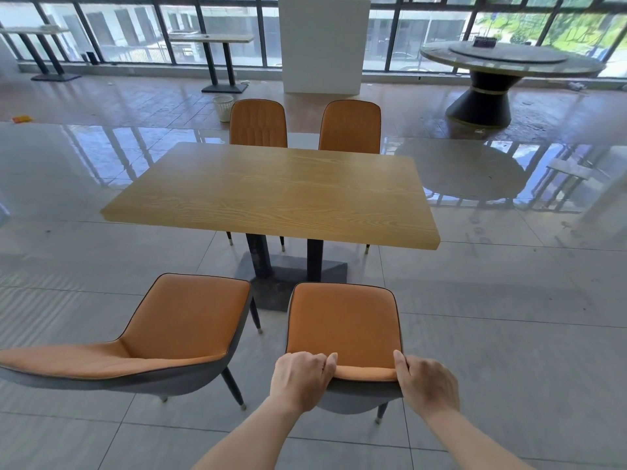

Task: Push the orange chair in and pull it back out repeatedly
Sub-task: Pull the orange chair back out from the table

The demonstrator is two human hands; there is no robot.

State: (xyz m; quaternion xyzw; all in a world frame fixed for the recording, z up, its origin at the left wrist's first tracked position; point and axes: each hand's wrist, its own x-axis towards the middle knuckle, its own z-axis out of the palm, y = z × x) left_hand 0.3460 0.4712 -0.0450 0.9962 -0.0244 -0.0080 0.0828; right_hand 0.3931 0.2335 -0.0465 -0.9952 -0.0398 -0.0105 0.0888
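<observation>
Orange chair [343,320], clear of the wooden table [271,191]; my left hand [300,378] and right hand [429,381] grip its backrest top, ready to slide it.

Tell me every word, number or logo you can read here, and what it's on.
No text here can be read.
Dark box on the round table: any marking is too blurred to read.
Orange scrap on the floor at far left: too small to tell.
The chair being held and the wooden table: plain, no label shows.
</observation>
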